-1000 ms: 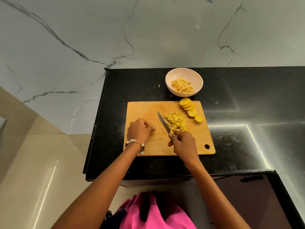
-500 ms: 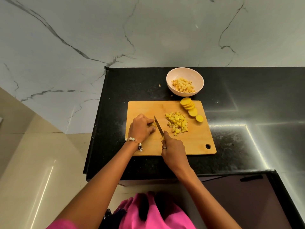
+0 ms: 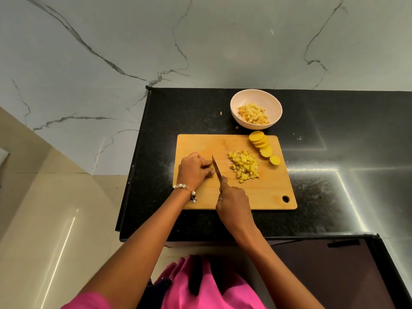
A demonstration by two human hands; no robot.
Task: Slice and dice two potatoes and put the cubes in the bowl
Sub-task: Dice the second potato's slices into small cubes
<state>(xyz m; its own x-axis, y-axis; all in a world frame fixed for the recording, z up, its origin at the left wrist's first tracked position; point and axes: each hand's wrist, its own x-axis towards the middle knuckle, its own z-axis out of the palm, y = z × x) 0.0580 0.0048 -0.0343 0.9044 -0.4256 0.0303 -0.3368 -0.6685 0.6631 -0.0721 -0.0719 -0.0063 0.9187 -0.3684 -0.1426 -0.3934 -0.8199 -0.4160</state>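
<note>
A wooden cutting board (image 3: 263, 195) lies on the black counter. A pile of yellow potato cubes (image 3: 244, 165) sits at its middle, and a row of round potato slices (image 3: 262, 144) lies at its far right corner. My right hand (image 3: 233, 204) grips a knife (image 3: 215, 167), blade pointing away, just right of my left hand. My left hand (image 3: 194, 169) is curled over something on the board's left part; what is under the fingers is hidden. A pale bowl (image 3: 236, 101) holding potato cubes stands behind the board.
The black counter (image 3: 345, 152) extends right of the board, its left edge (image 3: 133, 166) dropping to a beige floor. A marble wall rises behind. A dark panel (image 3: 323, 275) sits at the lower right. Small potato scraps (image 3: 221, 113) lie near the bowl.
My right hand has brought the knife left, away from the cube pile, until the blade stands beside my left hand's fingers. My left hand has stayed curled on the board.
</note>
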